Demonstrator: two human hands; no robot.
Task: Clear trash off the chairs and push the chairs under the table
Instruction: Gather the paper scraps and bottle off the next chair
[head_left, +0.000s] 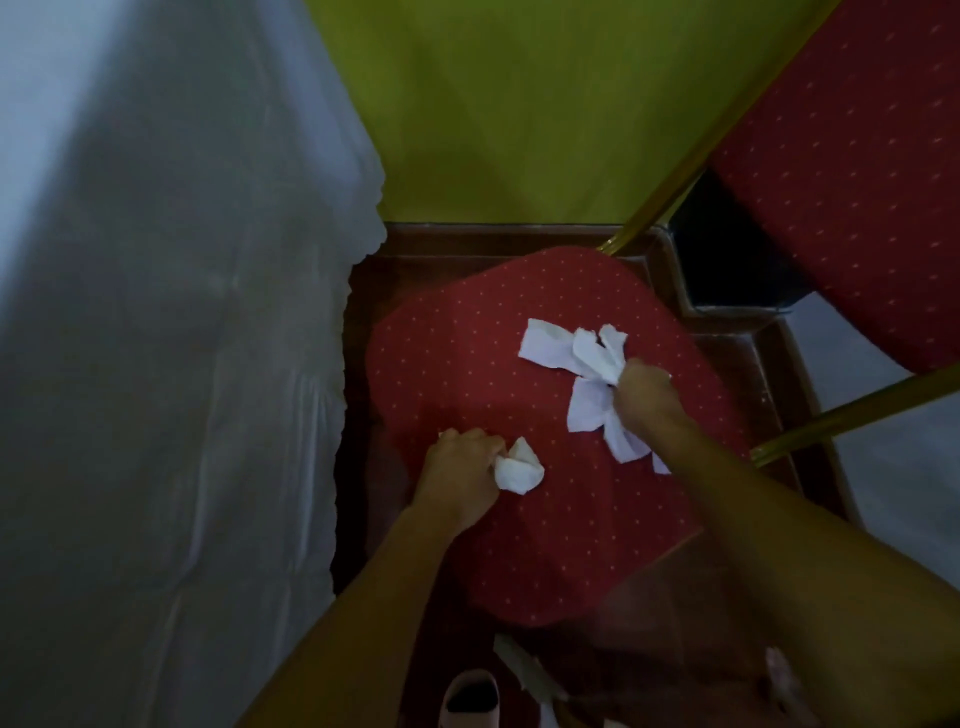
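Observation:
A red dotted chair seat (467, 364) lies below me, its red backrest (852, 171) and gold frame at the upper right. My left hand (460, 467) is shut on a small crumpled white tissue (519, 470) near the seat's front left. My right hand (649, 400) grips a bunch of torn white paper pieces (576, 364) spread over the seat's right side. A small white scrap (661, 464) peeks out beside my right forearm.
A table with a white cloth (171, 364) hangs close on the left, almost touching the seat. A yellow-green wall (519, 104) stands behind. The floor is dark wood with a step (727, 322) at right. My shoe (470, 699) and white litter lie below the seat.

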